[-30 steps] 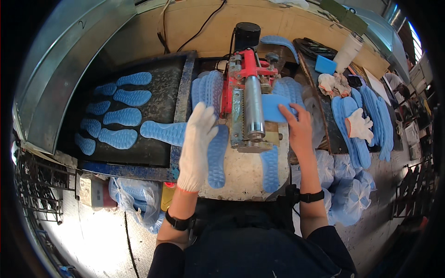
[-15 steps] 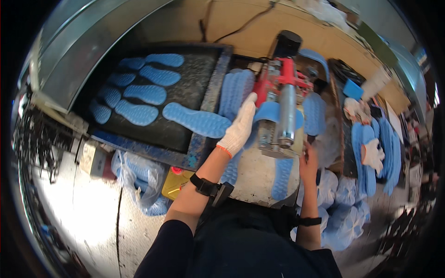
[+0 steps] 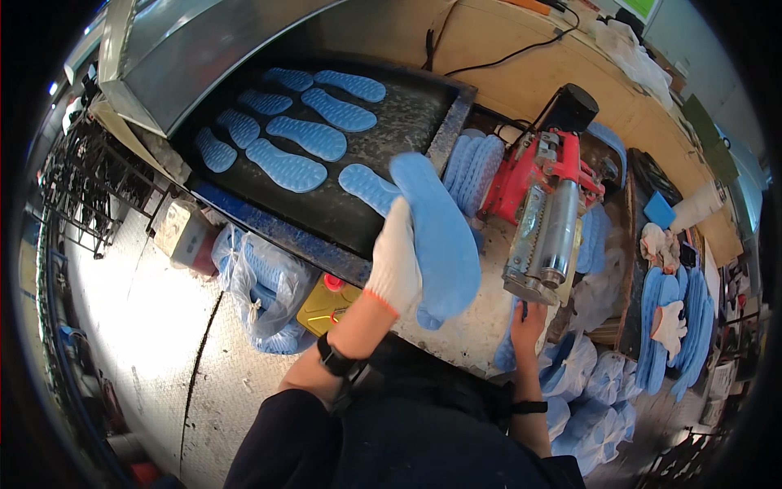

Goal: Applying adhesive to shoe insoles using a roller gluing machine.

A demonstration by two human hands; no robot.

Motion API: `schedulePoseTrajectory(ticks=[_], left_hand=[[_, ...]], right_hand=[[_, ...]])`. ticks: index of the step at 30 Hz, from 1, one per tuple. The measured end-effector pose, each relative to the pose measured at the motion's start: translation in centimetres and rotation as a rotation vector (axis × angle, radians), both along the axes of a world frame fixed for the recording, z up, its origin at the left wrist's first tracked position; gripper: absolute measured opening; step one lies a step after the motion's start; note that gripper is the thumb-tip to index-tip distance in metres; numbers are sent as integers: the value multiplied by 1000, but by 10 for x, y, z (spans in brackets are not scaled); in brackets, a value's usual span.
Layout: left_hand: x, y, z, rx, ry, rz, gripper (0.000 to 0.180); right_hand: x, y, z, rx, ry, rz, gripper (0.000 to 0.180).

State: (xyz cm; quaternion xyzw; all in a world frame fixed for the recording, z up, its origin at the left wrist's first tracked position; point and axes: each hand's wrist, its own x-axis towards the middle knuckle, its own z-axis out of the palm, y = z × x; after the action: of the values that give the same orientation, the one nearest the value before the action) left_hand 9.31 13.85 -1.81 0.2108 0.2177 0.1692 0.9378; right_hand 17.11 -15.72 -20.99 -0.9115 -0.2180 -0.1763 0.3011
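Observation:
My left hand (image 3: pixel 397 265), in a white knit glove, holds a blue shoe sole (image 3: pixel 440 232) lifted above the worktable, beside the black belt (image 3: pixel 366 122). Several more blue soles (image 3: pixel 305 137) lie flat on that belt. My bare right hand (image 3: pixel 529 322) rests low at the table's front edge, just below the roller of the red machine (image 3: pixel 546 204), touching a blue sole (image 3: pixel 505 354) there; its grip is partly hidden.
A stack of blue soles (image 3: pixel 472 163) stands between belt and machine. Clear bags of soles (image 3: pixel 265 285) hang at the left and pile at the right (image 3: pixel 599 375). A yellow can (image 3: pixel 330 301) sits under the table. White gloves (image 3: pixel 669 326) lie on soles at the far right.
My head has turned left, shifting the belt to centre. My left hand has lifted a blue sole off the table toward the belt. My right hand dropped from the roller to the table's front edge.

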Motion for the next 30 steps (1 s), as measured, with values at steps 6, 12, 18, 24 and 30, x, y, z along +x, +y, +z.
schedulePoseTrajectory(ticks=[6,12,18,24,30], left_hand=[[88,69,-22,-160,-58,146,49],[121,103,-45,-272,87,237,53],[73,55,-9,1233,520,479,61],[57,-1,-16,2526,140,87,71],[55,20,-28,2441,444,-51,71]], right_hand=[[-4,1,-1,-20,0,-9,32],[-6,7,2,6,8,4,31],[-3,5,5,23,-61,20,29],[-4,5,8,19,-63,7,25],[-6,5,3,15,-27,-3,23]])
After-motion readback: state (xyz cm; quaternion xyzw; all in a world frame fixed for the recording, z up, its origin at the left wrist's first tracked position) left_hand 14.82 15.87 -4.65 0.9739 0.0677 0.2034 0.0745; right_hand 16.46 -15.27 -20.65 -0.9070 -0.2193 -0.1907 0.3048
